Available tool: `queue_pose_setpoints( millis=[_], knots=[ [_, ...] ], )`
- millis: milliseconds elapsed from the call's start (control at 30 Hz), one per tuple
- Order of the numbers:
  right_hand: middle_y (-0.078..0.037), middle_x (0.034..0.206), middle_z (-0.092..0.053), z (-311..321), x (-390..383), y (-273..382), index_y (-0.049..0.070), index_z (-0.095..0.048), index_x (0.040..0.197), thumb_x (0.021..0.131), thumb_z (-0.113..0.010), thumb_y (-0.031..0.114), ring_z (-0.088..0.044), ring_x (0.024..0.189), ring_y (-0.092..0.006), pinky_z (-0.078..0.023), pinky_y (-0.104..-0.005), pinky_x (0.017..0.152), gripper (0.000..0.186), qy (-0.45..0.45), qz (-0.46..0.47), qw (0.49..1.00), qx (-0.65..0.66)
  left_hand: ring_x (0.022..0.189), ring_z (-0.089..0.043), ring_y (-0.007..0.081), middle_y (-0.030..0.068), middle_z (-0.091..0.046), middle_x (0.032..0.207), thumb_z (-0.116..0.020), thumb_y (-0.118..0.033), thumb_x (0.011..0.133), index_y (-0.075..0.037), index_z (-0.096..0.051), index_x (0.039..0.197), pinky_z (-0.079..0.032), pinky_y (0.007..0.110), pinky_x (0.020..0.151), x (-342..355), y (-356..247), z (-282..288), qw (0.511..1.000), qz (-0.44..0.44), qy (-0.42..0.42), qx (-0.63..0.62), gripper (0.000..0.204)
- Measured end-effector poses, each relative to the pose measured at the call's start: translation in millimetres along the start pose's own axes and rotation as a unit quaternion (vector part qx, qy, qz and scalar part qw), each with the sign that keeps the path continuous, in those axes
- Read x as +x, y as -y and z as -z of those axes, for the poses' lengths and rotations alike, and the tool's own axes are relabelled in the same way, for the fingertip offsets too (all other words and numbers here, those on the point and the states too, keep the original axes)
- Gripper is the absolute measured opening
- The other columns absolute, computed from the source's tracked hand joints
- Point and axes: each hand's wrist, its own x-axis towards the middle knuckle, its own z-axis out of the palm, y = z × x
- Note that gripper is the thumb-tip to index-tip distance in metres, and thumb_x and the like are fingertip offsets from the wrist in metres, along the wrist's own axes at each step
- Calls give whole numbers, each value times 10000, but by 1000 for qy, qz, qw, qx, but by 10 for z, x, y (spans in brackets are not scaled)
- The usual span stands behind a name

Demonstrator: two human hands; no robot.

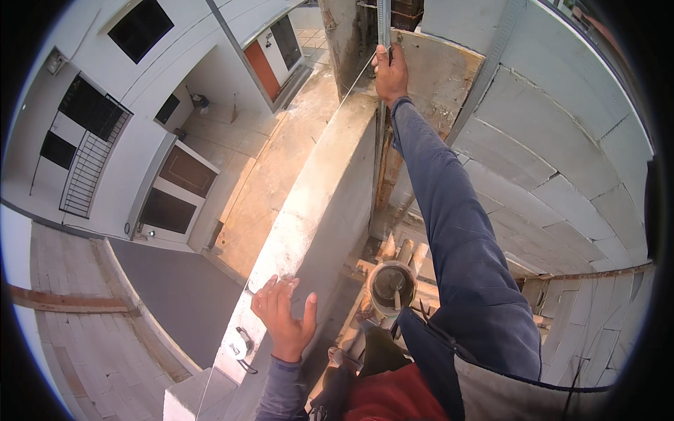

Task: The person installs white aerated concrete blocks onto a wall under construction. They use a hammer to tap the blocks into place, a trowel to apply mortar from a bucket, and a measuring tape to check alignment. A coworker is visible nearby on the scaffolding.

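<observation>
My right hand (pixel 391 74) reaches far out and grips an upright metal straightedge (pixel 384 24), its fingers wrapped round it, beside a rough concrete column (pixel 342 42). My left hand (pixel 286 319) is open over the low wall (pixel 309 203), fingers spread, the fingertips at its pale top edge; whether they press on it I cannot tell. A thin string (pixel 344 102) runs along the wall top. Near my left hand lies a small white object (pixel 239 345) with a dark strap, its kind unclear.
Below me a bucket (pixel 382 306) with mortar and a tool handle stands on wooden planks (pixel 423 258). A block wall (pixel 540 147) rises on the right. Beyond the low wall the ground drops to a paved yard (pixel 281 168) before white houses (pixel 133 161).
</observation>
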Motion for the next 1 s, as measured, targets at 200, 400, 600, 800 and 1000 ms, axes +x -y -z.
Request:
queue_pose_setpoints(
  millis=[200, 400, 600, 800, 1000],
  knots=[
    [-59, 969, -727, 112, 12, 343, 35, -646, 1297, 1080, -629, 484, -691, 851, -139, -553, -328, 806, 499, 89, -53, 994, 33, 1301, -620, 345, 193, -696, 1317, -677, -303, 1061, -1, -660, 1359, -438, 443, 1130, 2086, -396, -1245, 962, -78, -80, -249, 425],
    [-203, 1038, -770, 372, 205, 532, -32, -702, 1246, 1039, -637, 534, -738, 993, -289, -549, -393, 883, 606, 182, -29, 974, -131, 1369, -595, 371, 245, -661, 1420, -674, -338, 1055, 49, -588, 1470, -438, 439, 1161, 3565, -890, -1829, 901, -85, -139, -403, 574],
    [-249, 1140, -762, 638, 318, 690, -32, -732, 1248, 1018, -607, 570, -715, 1068, -363, -531, -427, 956, 656, 215, -17, 946, -241, 1261, -671, 372, 214, -705, 1356, -675, -243, 1038, 0, -626, 1451, -502, 429, 1084, 3981, -1258, -2141, 861, -154, -174, -453, 481],
    [-264, 1094, -771, 586, 399, 750, -54, -766, 1156, 1009, -612, 526, -738, 1036, -389, -549, -433, 940, 617, 245, -17, 938, -246, 1126, -738, 220, 161, -761, 1231, -716, -135, 1015, 9, -720, 1266, -569, 349, 978, 4125, -1346, -2165, 818, -57, -201, -536, 290],
    [-244, 1044, -773, 583, 423, 852, -36, -780, 1109, 1001, -609, 509, -723, 993, -369, -533, -430, 914, 581, 258, -31, 939, -225, 1006, -786, 294, 203, -796, 1101, -711, -133, 1000, 40, -762, 1203, -591, 365, 884, 4206, -1352, -2272, 809, -81, -264, -519, 271]
  ],
)
